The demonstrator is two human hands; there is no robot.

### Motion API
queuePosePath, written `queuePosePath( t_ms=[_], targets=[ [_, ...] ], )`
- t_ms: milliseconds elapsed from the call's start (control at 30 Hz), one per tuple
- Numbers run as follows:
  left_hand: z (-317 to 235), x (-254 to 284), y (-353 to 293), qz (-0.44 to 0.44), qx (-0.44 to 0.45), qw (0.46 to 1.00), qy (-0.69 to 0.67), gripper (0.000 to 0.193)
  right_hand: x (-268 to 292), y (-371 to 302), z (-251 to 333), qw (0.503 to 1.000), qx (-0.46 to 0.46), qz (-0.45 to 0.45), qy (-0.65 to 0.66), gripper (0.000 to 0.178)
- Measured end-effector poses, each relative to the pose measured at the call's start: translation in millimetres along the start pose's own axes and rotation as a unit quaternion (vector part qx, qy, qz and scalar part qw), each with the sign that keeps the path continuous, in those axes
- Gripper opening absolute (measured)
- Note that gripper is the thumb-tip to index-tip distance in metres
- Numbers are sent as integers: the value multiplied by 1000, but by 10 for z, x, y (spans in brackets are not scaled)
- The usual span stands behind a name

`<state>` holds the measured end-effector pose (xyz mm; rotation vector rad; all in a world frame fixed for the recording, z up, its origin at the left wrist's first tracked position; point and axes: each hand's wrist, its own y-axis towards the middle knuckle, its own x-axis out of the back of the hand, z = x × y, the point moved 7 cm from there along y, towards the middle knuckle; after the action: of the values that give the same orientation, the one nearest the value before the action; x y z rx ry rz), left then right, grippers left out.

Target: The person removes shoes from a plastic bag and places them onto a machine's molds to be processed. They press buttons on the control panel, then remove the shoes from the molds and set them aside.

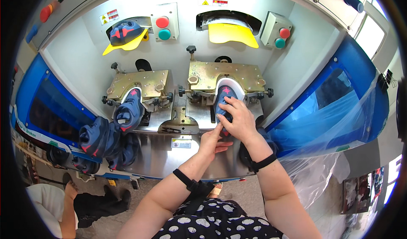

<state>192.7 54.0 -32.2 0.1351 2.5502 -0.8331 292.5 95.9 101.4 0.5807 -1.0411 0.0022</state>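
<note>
A dark blue shoe [221, 94] with a pink mark at its toe sits in the right clamp, its toe inside a white curved pad [238, 87]. My right hand [240, 117] lies over its top, fingers bent round it. At the heel end, my left hand [210, 143] supports it, thumb up along the side and the fingers reaching beneath. The heel is mostly hidden by my hands. A matching shoe [128, 110] stands in the left clamp, toe toward the machine, and no hand touches it.
Several blue shoes [96, 136] crowd the left ledge; others lie partly hidden by my right forearm. A shoe [125, 32] rests on the left yellow flap [132, 44]; another yellow flap [232, 34] is at right. Button boxes [276, 30] flank them. Plastic sheeting [326, 129] hangs right. A person [53, 205] is lower left.
</note>
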Motion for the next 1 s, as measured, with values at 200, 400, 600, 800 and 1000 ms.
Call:
queuePosePath(
  t_ms=[200,400,600,800,1000],
  targets=[
    [66,34,37,33,36,999,-6,63,-28,-38,-4,1000,-11,-16,6,34],
    [173,66,130,45,48,998,-5,66,-44,-74,24,999,5,-41,-13,36],
    [186,190,153,46,48,997,-30,69,-110,-94,167,996,-12,-17,-88,39],
    [86,113,161,75,29,996,25,77,637,-929,835,990,27,-103,-90,46],
    [-150,343,213,64,15,991,114,77,2181,-2129,534,877,-148,-441,-117,6]
  ],
)
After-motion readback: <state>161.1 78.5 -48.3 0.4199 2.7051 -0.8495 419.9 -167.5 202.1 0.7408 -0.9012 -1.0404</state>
